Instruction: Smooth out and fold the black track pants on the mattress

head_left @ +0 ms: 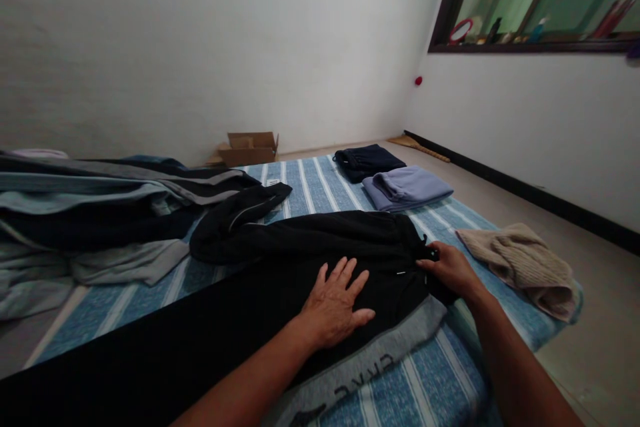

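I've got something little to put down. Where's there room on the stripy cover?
The striped cover shows bare beyond the black trousers, left of the dark folded garment and lavender garment. Another patch lies between the lavender garment and the beige garment. It's crowded on the left, under the clothes heap.

Left hand flat, right hand apparently pinched.

Striped blue cover | bearing: black pants | folded dark garment | folded lilac garment | beige garment | clothes heap
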The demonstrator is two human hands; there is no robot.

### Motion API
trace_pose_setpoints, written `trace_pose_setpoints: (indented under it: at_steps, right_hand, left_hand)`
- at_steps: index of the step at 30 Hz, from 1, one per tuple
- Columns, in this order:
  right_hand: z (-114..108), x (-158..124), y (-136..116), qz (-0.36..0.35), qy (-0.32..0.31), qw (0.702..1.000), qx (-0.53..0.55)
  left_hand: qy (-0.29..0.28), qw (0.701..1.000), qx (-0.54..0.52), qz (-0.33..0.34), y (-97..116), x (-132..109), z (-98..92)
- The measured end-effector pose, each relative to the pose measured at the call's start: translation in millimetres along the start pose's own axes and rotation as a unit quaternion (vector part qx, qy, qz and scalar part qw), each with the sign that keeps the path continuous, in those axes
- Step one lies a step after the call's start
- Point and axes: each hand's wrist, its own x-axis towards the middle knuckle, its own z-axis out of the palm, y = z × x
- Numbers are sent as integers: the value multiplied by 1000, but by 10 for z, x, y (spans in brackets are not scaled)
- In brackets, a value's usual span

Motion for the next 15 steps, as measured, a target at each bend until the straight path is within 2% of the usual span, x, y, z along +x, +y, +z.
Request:
trace_pose_setpoints:
  at_steps: [5,9,10,12,13,15]
  right_hand:
    - [-21,-44,-69,5,22,998,-63]
    - [-45,-191,-197,26,63,990,-123]
    - [-51,-250,-247,4,81,987,-136]
    - [-59,-386,-366,-99,92,982,-133]
    - [-58,-458,-427,-167,77,976,-119]
    - [-43,-589,-532,-275,2,957,-97]
  left_hand:
    - [62,998,8,10,17,-30,70]
    - [47,999,3,0,33,-35,80]
    - [43,999,-1,-2,38,-35,75]
    - [42,999,-6,-4,49,-35,67]
    - [44,999,-8,-6,54,-36,66]
    - [47,999,-11,-8,61,-39,70]
